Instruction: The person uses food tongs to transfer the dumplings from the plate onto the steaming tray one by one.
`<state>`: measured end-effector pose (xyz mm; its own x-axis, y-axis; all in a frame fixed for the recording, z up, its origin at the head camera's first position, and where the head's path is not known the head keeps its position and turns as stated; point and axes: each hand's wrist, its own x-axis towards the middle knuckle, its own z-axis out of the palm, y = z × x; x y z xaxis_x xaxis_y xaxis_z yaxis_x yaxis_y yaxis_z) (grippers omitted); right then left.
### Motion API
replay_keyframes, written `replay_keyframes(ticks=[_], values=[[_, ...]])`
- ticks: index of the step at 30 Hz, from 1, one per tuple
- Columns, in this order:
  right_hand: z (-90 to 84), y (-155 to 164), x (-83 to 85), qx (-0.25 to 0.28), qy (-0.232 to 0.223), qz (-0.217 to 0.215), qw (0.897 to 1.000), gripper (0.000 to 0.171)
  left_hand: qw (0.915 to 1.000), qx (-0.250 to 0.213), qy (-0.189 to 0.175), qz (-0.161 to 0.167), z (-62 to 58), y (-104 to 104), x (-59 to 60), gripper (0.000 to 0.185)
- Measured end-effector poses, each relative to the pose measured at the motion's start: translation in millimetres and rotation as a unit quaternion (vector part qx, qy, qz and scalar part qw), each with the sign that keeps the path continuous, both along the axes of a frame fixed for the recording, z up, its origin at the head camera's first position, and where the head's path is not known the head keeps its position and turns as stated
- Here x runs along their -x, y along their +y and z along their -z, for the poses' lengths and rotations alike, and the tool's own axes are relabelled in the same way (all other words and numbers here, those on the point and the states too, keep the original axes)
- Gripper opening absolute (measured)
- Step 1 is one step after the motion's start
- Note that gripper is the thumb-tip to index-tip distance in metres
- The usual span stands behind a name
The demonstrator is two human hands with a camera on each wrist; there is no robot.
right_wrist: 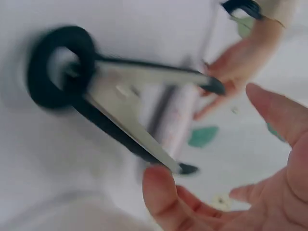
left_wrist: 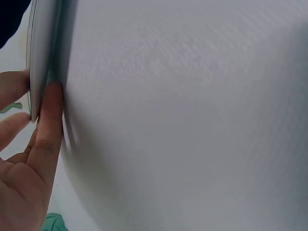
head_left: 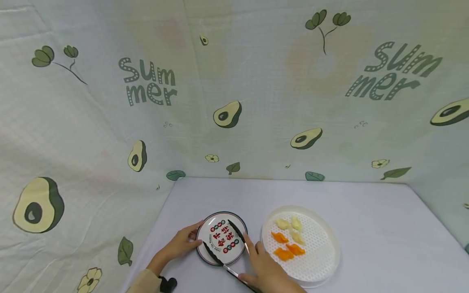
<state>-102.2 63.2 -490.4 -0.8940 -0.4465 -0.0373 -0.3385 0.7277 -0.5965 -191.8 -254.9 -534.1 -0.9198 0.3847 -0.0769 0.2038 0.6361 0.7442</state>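
A white plate [head_left: 207, 232] with red characters and a dark rim is tilted slightly by my left hand [head_left: 184, 241]. That hand pinches its left edge, thumb above and fingers below; in the left wrist view the fingers [left_wrist: 48, 120] reach behind the plate edge [left_wrist: 41, 57]. Black-tipped metal tongs [head_left: 230, 270] lie with spread arms over the plate. Around them, my right hand [head_left: 264, 266] has thumb and fingers spread wide. In the blurred right wrist view, one digit of the right hand [right_wrist: 231, 192] meets the lower arm of the tongs [right_wrist: 125, 125].
To the right sits a round white perforated tray [head_left: 318, 260]. On it are several dumpling-shaped pieces, pale yellow ones [head_left: 283, 224] and orange ones [head_left: 283, 254]. A printed cloth [head_left: 256, 81] hangs behind the white table [head_left: 384, 228].
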Motion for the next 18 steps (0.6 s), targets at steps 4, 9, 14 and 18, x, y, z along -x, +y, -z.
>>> replay_keyframes(ticks=[4, 9, 14, 18], values=[[-23.3, 19.1, 0.9, 0.038, -0.011, -0.021, 0.999, 0.098, 1.0, 0.002, 0.0, 0.004, -0.5, -0.4, 3.0, 0.065], [-42.9, 52.2, 0.0, 0.071, 0.023, -0.021, 0.997, 0.093, 0.9997, 0.019, 0.001, 0.016, -4.1, -1.5, 4.9, 0.063], [-53.0, 90.1, 1.2, 0.06, 0.094, -0.016, 0.994, 0.088, 0.9989, 0.036, 0.008, 0.03, -7.8, -2.7, 2.7, 0.059], [-55.7, 120.7, 8.0, 0.052, 0.129, 0.008, 0.99, 0.087, 0.9981, 0.046, 0.028, 0.032, -12.6, -4.2, 2.6, 0.055]])
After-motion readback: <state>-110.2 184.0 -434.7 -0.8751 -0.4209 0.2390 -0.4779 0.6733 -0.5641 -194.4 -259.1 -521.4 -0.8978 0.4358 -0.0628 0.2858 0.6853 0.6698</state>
